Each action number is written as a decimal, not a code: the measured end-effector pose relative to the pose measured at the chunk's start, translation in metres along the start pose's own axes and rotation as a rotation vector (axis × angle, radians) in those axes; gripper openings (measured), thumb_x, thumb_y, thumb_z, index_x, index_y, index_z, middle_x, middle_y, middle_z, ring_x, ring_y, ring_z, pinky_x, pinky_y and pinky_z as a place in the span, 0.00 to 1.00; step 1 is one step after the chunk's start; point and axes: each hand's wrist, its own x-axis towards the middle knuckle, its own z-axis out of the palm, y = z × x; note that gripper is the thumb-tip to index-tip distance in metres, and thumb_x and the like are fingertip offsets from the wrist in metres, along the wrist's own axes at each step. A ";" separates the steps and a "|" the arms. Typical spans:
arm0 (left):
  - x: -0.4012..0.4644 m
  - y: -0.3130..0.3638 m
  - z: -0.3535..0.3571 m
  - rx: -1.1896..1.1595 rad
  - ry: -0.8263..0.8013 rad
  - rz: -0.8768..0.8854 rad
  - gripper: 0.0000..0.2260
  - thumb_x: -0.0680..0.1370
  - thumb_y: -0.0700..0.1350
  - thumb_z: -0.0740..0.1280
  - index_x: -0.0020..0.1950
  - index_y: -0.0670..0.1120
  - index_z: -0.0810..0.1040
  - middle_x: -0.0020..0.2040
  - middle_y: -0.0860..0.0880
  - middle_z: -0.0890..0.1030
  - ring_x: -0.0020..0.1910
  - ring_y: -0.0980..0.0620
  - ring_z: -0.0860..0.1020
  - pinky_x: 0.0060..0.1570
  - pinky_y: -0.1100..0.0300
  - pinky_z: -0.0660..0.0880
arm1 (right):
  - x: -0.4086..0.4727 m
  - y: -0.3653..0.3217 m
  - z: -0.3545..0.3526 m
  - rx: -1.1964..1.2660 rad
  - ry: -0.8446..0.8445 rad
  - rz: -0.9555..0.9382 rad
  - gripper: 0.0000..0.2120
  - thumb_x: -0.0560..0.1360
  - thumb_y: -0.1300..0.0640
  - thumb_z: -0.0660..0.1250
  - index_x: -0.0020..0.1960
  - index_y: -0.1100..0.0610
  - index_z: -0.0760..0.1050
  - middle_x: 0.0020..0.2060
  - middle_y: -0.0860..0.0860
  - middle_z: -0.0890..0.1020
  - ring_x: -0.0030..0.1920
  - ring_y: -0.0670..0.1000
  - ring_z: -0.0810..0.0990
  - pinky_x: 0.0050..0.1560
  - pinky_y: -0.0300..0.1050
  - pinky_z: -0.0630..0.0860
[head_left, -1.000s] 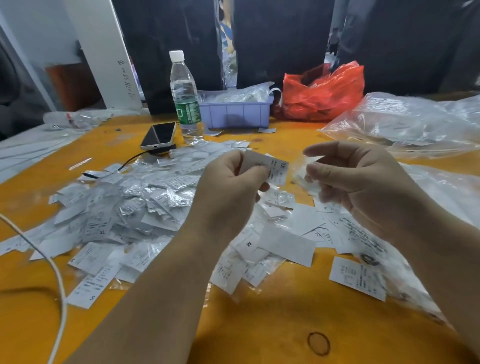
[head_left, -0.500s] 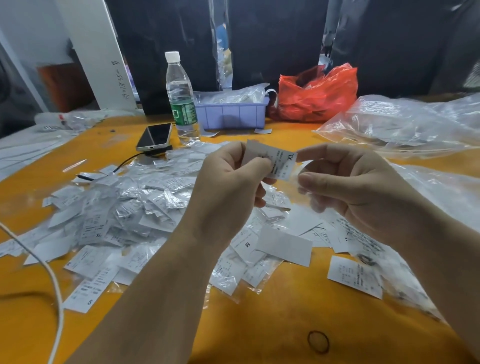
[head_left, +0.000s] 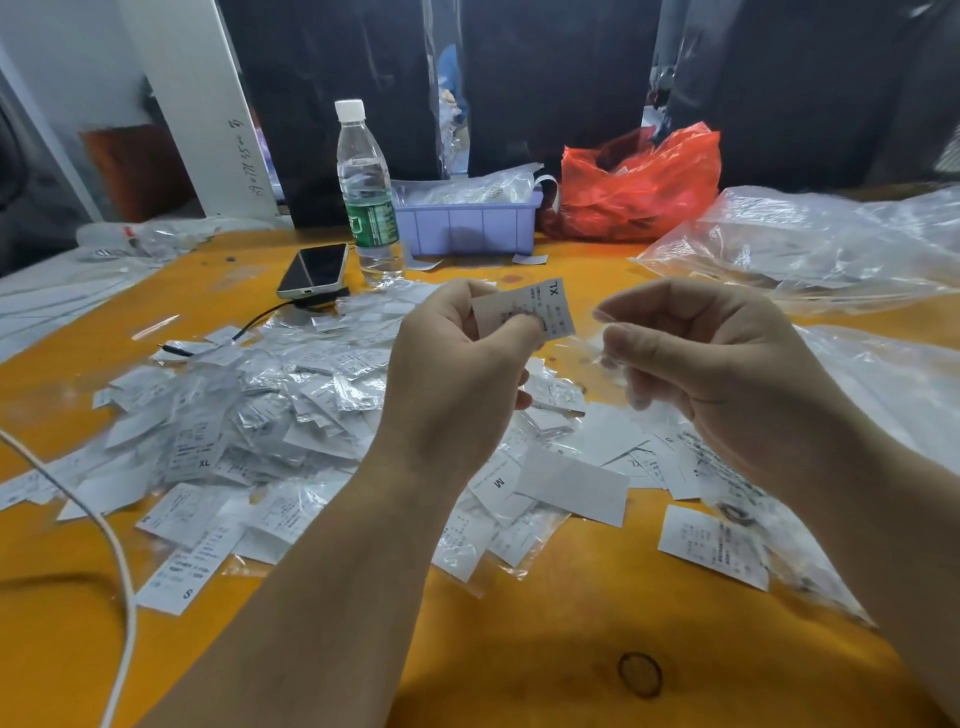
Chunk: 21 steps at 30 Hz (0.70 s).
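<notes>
Head view, from left to right: a white cable loops over the orange table, and beside it spreads a wide pile of bagged labels, many glinting in thin film, which I take for the finished work. Behind the pile lie a phone, a water bottle and a purple tray. Of the two hands raised over the middle of the table, the left hand pinches an XL label between thumb and curled fingers, holding it above the pile with its printed end pointing right. Just beside it, not quite touching, the right hand has its fingers curled and grips what looks like a small clear sleeve, faint against the table. The label is not yet inside that sleeve, so this piece seems to be at the point of insertion. Below and to the right, loose labels lie bare and appear to wait their turn; they look fewer than the wrapped ones, suggesting the job is well past halfway. Farther right sit a red bag and large clear bags.
</notes>
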 end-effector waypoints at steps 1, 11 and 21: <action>0.000 0.000 0.000 -0.004 0.007 0.000 0.03 0.76 0.39 0.68 0.45 0.46 0.78 0.35 0.53 0.82 0.30 0.58 0.76 0.29 0.62 0.77 | 0.000 0.000 0.000 -0.009 -0.002 -0.004 0.11 0.66 0.56 0.72 0.48 0.57 0.81 0.32 0.51 0.82 0.29 0.51 0.76 0.32 0.41 0.75; -0.001 0.001 0.002 -0.004 -0.072 0.015 0.02 0.76 0.37 0.69 0.45 0.43 0.78 0.30 0.56 0.80 0.29 0.57 0.75 0.31 0.63 0.77 | -0.001 0.002 0.001 -0.034 0.050 -0.023 0.08 0.70 0.61 0.71 0.49 0.58 0.80 0.32 0.52 0.82 0.29 0.51 0.75 0.33 0.42 0.75; -0.001 0.002 0.001 -0.032 -0.213 -0.036 0.03 0.75 0.37 0.69 0.44 0.44 0.79 0.33 0.52 0.81 0.30 0.55 0.75 0.30 0.63 0.74 | 0.000 0.005 -0.001 -0.030 0.065 -0.041 0.07 0.71 0.60 0.71 0.49 0.57 0.80 0.35 0.55 0.83 0.30 0.52 0.76 0.35 0.47 0.75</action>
